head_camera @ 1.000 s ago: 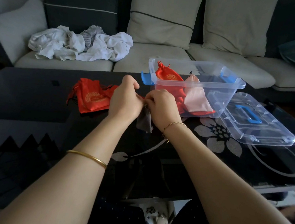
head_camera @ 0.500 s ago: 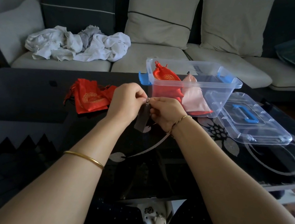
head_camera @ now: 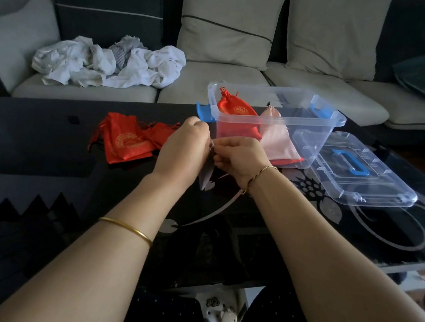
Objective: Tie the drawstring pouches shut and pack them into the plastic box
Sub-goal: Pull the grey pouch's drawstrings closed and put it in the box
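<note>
A small grey pouch [head_camera: 207, 174] hangs between my hands above the black table. My left hand [head_camera: 184, 149] and my right hand [head_camera: 242, 157] pinch its drawstring at the top, fingers curled close together. Most of the pouch is hidden behind my left hand. The clear plastic box [head_camera: 320, 122] with blue latches stands just behind my hands; inside it lie a red pouch [head_camera: 236, 111] and a pink pouch [head_camera: 277, 140]. Red pouches [head_camera: 127, 140] with gold print lie in a loose pile on the table to the left of my left hand.
The box's clear lid [head_camera: 363, 171] with a blue handle lies flat to the right of the box. The glass table's edge [head_camera: 409, 266] runs at the right front. Behind the table stands a sofa with crumpled white cloths [head_camera: 105, 64] and cushions.
The grey pouch has been lifted slightly and both hands have shifted on its drawstring, now pinching it at the top. The view has tilted a little.
</note>
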`<action>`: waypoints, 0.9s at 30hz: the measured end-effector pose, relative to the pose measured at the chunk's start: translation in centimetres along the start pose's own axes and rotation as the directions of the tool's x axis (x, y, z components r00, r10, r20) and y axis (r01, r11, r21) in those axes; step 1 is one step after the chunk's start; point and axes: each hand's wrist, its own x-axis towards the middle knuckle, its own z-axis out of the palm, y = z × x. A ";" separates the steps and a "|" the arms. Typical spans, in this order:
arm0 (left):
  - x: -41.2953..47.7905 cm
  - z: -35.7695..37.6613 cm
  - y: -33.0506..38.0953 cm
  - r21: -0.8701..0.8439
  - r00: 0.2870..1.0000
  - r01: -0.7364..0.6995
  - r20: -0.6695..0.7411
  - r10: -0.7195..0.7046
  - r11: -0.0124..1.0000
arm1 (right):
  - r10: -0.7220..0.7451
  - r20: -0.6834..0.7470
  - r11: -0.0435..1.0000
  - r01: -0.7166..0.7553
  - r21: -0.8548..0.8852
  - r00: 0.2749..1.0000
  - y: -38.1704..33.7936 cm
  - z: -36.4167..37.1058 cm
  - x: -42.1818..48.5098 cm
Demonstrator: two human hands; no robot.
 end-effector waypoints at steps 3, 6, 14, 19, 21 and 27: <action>0.0 0.1 -0.7 -0.008 0.999 0.043 -0.006 -0.043 0.999 | -0.106 -0.099 0.984 0.090 -0.152 0.989 0.1 -0.4 0.4; 0.0 0.3 -1.0 -0.015 0.997 0.079 0.017 -0.079 0.997 | -0.132 -0.118 0.978 0.110 -0.179 0.984 0.0 -0.8 0.5; -0.1 1.1 -0.7 0.033 0.995 0.098 -0.003 -0.098 0.995 | -0.087 -0.162 0.991 0.068 -0.116 0.983 -0.4 -1.2 0.8; 0.3 1.1 -0.8 -0.077 0.994 0.112 -0.004 -0.112 0.991 | -0.112 -0.119 0.981 0.091 -0.169 0.986 -0.2 -1.9 0.6; 0.6 1.0 -1.1 -0.083 0.996 0.084 -0.035 -0.088 0.993 | -0.058 -0.061 0.987 0.048 -0.152 0.997 -0.1 -2.2 0.3; 1.3 1.3 -1.2 -0.218 0.993 0.070 -0.078 -0.089 0.974 | 0.062 0.001 0.982 -0.060 -0.180 0.998 -0.1 -3.4 0.1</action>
